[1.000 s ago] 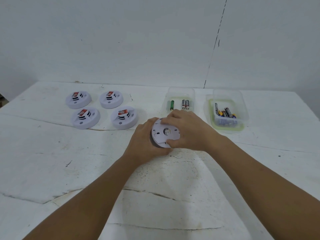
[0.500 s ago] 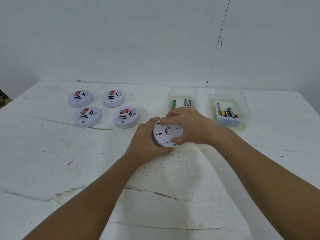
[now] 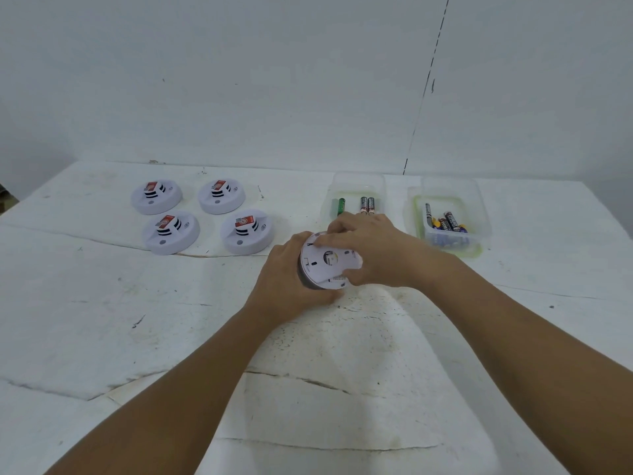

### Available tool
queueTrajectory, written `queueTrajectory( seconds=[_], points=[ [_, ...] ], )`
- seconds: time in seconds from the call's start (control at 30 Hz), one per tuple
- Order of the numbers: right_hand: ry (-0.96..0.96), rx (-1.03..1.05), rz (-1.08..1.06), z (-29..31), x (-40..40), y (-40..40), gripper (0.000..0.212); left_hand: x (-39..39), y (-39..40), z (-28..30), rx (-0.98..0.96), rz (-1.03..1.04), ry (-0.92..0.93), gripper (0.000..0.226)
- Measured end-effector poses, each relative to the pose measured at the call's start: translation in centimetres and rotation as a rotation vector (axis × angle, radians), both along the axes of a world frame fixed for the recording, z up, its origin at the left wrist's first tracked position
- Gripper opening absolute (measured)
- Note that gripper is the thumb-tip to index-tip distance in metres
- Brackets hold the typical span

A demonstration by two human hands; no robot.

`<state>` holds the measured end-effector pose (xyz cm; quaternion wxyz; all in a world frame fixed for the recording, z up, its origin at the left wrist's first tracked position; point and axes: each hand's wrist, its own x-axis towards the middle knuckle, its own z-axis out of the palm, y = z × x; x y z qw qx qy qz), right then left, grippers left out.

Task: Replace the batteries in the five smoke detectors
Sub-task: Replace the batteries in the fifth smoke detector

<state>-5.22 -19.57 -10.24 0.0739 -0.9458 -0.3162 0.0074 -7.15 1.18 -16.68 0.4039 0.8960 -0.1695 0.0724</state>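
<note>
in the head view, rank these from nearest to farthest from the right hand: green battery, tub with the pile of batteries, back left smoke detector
From the right hand:
1. green battery, in the clear tub just beyond the fingers.
2. tub with the pile of batteries, off to the right.
3. back left smoke detector, far across on the left.

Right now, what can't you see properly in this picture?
All from the head view:
- Smoke detector: its front faces down, and both hands, left and right, cover its rim.
- Whether its batteries are inside: hidden by its back plate.
- Near ends of the batteries in the left tub: hidden behind the right hand.
- Battery labels in the right tub: too small to read.
</note>
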Motion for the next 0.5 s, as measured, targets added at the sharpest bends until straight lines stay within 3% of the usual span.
queueTrajectory(
  seconds=[0.23, 0.5],
  points=[
    [0.053, 0.16, -0.12, -0.6, -0.7, -1.1, 0.067, -0.4, -0.2, 0.3, -0.039, -0.031, -0.039, 0.097],
    [-0.094, -0.111, -0.076, 1.2, -0.6, -0.4, 0.059, -0.2, -0.6, 0.4, -0.039, -0.019, -0.069, 0.093]
  ],
)
